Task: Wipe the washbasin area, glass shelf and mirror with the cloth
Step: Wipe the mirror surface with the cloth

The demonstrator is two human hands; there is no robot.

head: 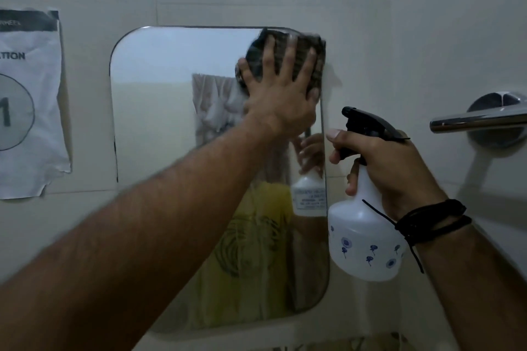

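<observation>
Left hand (281,94) flat on cloth (288,50)

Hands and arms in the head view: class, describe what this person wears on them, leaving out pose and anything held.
Both forearms are bare, with no sleeves in view. The left hand has no glove, ring or band showing. The right hand is also ungloved; at its wrist sit several turns of black cord wristband, with loose ends hanging down.

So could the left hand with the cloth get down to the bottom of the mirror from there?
Probably yes: the left hand presses the cloth flat on the mirror, and the glass below looks unobstructed. The spray bottle hangs off to the right.
</observation>
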